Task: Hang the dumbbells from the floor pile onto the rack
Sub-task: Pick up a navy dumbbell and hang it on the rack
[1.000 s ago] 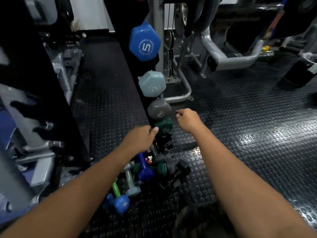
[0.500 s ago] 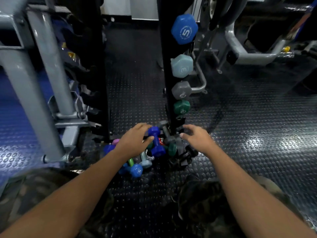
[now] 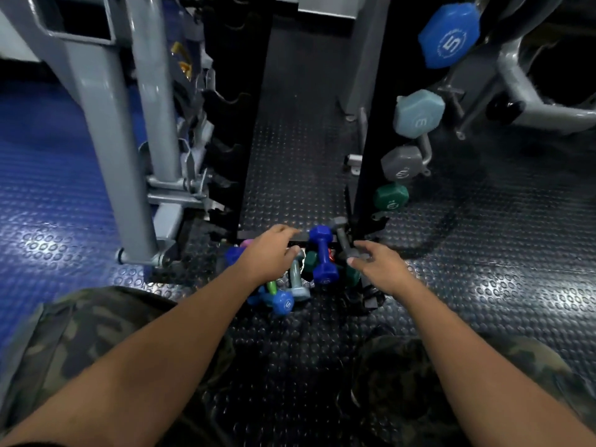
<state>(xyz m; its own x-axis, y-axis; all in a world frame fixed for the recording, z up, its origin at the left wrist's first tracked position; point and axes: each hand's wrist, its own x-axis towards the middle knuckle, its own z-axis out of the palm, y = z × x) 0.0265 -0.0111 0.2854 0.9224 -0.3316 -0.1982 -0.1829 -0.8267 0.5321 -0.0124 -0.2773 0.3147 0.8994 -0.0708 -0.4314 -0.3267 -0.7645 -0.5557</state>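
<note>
I see the pile [image 3: 300,272] of small dumbbells on the studded floor [image 3: 483,253] at the foot of the black rack [image 3: 371,124], just ahead of my knees. My left hand [image 3: 269,258] sits over the pile's left side, fingers loosely spread and holding nothing; whether it touches the dumbbells beneath I can't tell. My right hand [image 3: 379,264] hovers at the pile's right edge, fingers spread and relaxed, near a grey dumbbell [image 3: 343,237] that leans against the rack's base, with no grip on it. Between my hands stands a dark blue dumbbell [image 3: 322,256], tilted on end. A lighter blue one marked 5 [image 3: 282,301] lies nearest me. On the rack hang 4 dumbbells, top down: blue 5 [image 3: 450,35], pale blue [image 3: 419,112], grey [image 3: 402,166], green [image 3: 391,197]. A grey frame [image 3: 106,124] stands left.
</note>
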